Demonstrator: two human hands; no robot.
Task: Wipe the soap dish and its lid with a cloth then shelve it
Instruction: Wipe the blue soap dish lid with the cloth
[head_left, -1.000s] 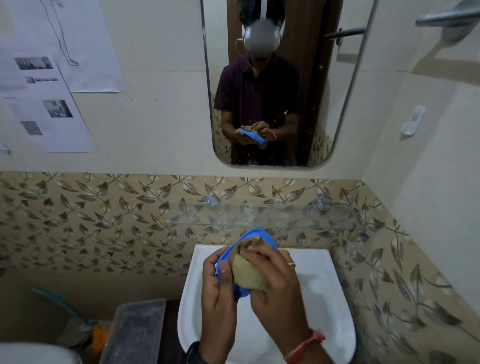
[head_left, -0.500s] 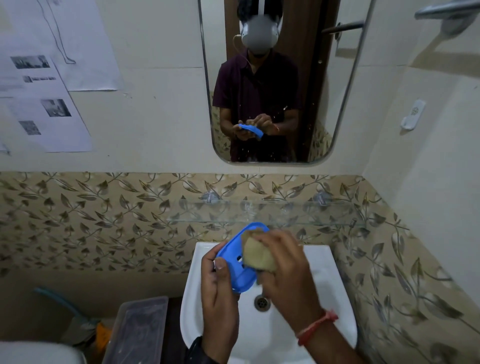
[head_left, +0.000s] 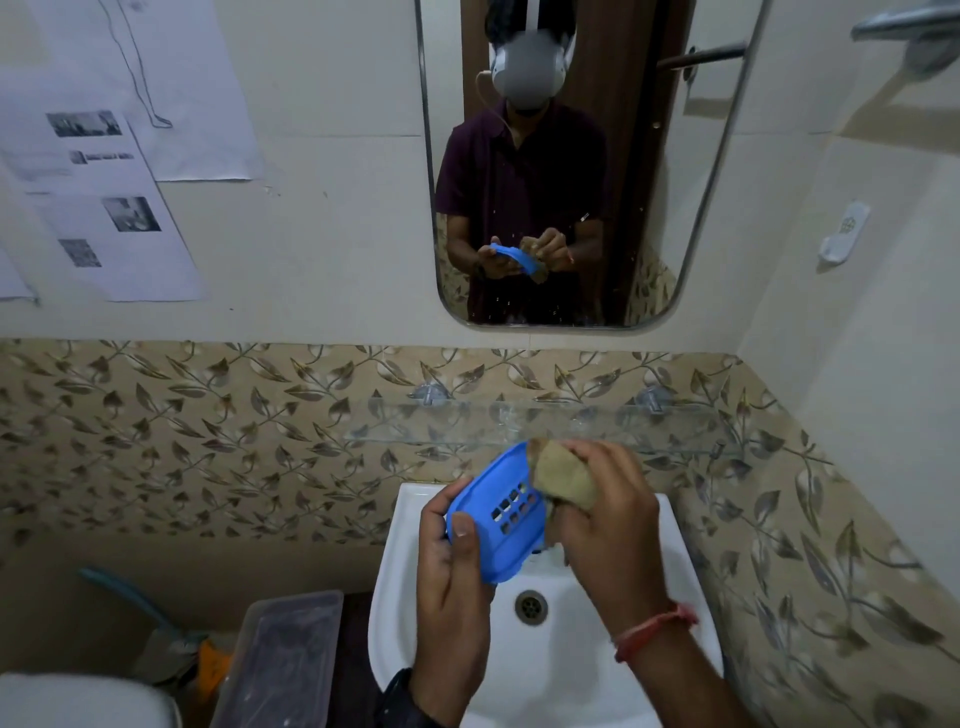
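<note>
A blue soap dish with several drain slots is held tilted over the white sink. My left hand grips its near left edge, thumb on the rim. My right hand holds a bunched tan cloth pressed against the dish's far right end. A clear glass shelf is fixed to the leaf-patterned wall just beyond the hands. A separate lid does not show.
A mirror above the shelf reflects a person holding the dish and cloth. A clear plastic box stands left of the sink, a white toilet lid at the bottom left. Papers hang on the left wall.
The cloth has slid from the middle of the dish to its far right end, uncovering the slotted face. Both hands have risen a little, and the sink's drain now shows.
</note>
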